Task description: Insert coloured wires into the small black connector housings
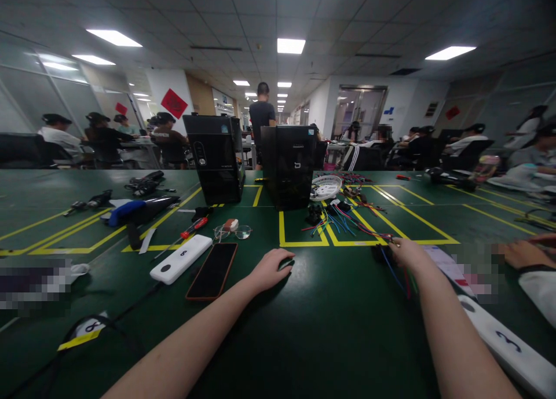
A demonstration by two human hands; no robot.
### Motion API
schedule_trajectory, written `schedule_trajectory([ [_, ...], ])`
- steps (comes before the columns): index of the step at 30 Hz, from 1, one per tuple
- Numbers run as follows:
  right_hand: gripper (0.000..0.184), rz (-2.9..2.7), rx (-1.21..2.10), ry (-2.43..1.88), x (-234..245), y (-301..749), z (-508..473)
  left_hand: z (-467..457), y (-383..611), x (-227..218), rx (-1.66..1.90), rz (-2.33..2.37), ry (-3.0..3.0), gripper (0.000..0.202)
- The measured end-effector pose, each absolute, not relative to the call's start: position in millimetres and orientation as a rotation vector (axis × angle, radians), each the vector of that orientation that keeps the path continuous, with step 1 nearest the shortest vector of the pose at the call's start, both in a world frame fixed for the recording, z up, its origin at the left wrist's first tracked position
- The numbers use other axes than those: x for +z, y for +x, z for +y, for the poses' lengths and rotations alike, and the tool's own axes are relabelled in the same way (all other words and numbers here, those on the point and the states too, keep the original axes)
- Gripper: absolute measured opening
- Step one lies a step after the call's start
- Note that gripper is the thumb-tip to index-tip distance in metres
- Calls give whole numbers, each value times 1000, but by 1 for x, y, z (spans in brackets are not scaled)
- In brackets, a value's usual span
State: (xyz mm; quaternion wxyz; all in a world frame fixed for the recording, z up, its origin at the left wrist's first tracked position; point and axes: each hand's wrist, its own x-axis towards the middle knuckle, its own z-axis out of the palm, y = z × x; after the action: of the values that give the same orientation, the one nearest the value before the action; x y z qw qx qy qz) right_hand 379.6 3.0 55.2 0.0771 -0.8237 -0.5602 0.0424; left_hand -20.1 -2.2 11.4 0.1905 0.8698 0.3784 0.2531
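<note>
My left hand (270, 268) rests on the green table with its fingers loosely curved. A gap shows between thumb and forefinger, and nothing is in it. Farther right, my right hand (406, 254) is closed on coloured wires (377, 231). Some of them run up and left across the table; blue, red and green ends (397, 276) hang below the hand. A dark part (380, 254) lies beside its fingers, too blurred to name. Beyond it spreads a loose bundle of blue, red and green wires (339, 219) with black connectors (314, 213).
Two black computer cases (217, 161) stand ahead, near a white basket (325, 187). To the left lie a phone (212, 271), a white power bank (182, 259), glasses (241, 231) and a red screwdriver (193, 228). Another person's hand (527, 251) and a white device (504, 335) are at right.
</note>
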Motion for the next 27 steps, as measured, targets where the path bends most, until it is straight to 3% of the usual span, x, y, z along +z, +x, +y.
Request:
schedule_trajectory([
  [6,33,-1653,85,-2646,54,386,4,-3,-21,12,705,1068,2441,31],
  [27,36,-1722,-56,-2534,47,383,3,-2,-20,13,701,1049,2459,24],
])
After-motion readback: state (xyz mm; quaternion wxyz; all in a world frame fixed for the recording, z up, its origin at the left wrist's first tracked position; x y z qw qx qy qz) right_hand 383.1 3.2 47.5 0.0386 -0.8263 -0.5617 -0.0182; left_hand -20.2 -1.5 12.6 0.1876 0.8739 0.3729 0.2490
